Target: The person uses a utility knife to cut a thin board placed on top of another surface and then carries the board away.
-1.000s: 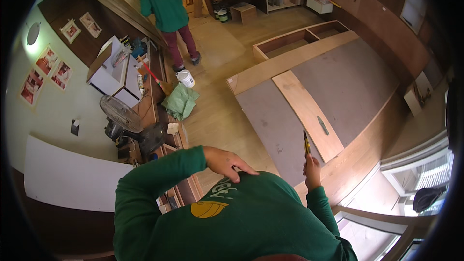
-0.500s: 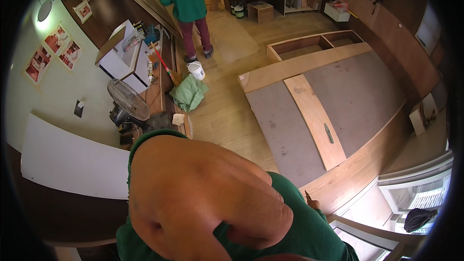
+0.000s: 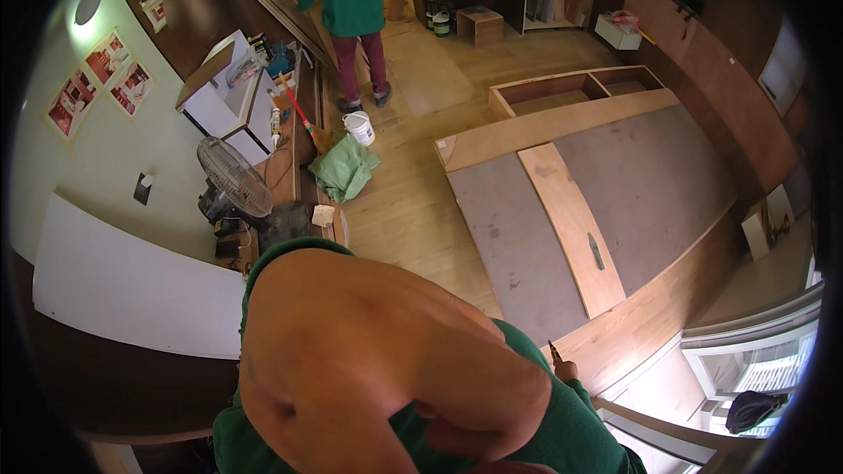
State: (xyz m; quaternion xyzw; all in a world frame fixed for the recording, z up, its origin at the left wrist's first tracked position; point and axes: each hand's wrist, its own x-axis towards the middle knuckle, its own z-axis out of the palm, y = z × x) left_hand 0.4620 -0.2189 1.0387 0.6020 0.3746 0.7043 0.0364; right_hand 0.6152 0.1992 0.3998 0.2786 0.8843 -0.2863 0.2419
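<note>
Very close to the camera, my bare left arm and hand (image 3: 378, 342) fill the lower middle, bent over my green shirt (image 3: 544, 421). The finger ends there are hidden or out of view, so their grip cannot be made out. Farther right, small beside my green sleeve, my right hand (image 3: 567, 370) is closed around a slim dark pointed tool (image 3: 554, 351) that sticks upward. Beyond it lies a large grey-topped panel (image 3: 650, 167) with a wooden plank (image 3: 562, 202) across it. On the plank rests a narrow grey-green pointed tool (image 3: 595, 251).
A co-worker in a green shirt (image 3: 349, 0) stands at the far side. Left of the wooden floor are a fan (image 3: 235, 177), a green sack (image 3: 344, 168), a white bucket (image 3: 358, 128) and a white cabinet (image 3: 230, 96). A white board (image 3: 132, 285) is nearer. Windows (image 3: 755, 364) lie right.
My near arm has shifted slightly right. My right hand, with the dark pointed tool, now shows more beside the sleeve. The view has moved a little; the co-worker stays in about the same place.
</note>
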